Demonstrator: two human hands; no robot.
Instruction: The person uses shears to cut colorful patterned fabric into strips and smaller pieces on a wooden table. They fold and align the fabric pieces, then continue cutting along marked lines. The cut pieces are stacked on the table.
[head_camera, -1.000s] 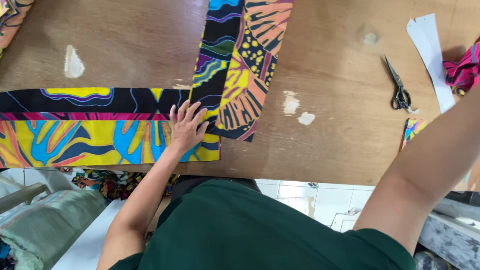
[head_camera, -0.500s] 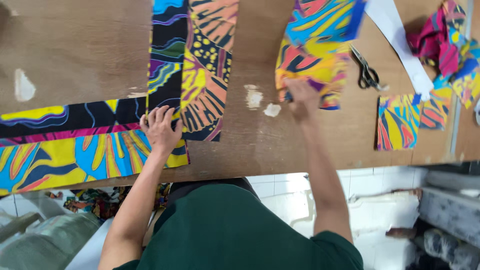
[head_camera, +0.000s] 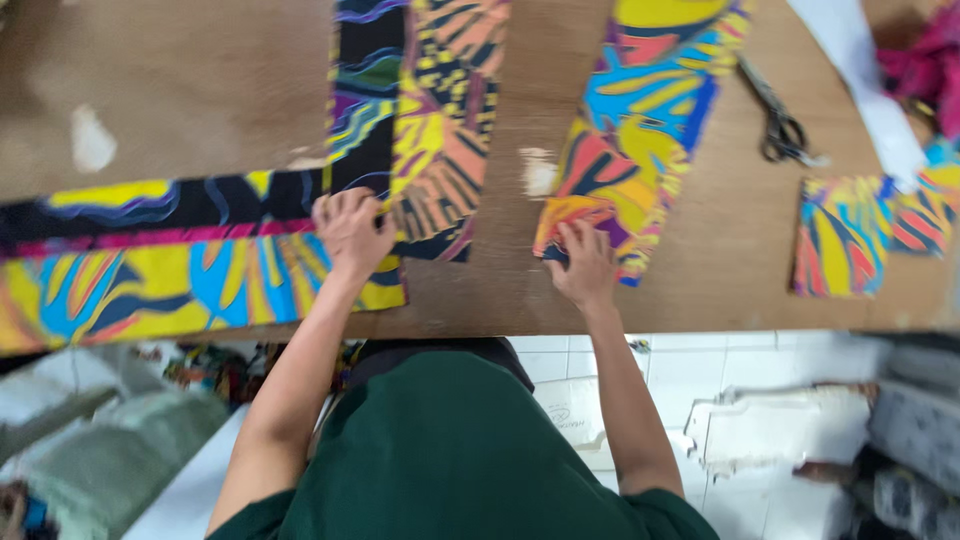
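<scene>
Now our right hand (head_camera: 585, 262) is down on the table (head_camera: 200, 80), fingers pinching the near end of a loose fabric strip (head_camera: 640, 130) that a second ago was not on the board at all; half a second ago it was only just arriving, bunched up further to the right. It now lies flat and slanted, just right of the upright strips (head_camera: 420, 110), near them but apart. Our left hand (head_camera: 350, 228) has barely moved: it rests curled, fingers bent rather than spread as before, on the corner where the long strip (head_camera: 150, 270) meets the upright ones, pressing the cloth down. So a new piece has joined the layout and both hands are occupied with cloth. Scissors (head_camera: 780, 120) lie untouched further right, with small squares (head_camera: 845, 235) of cloth beyond.
</scene>
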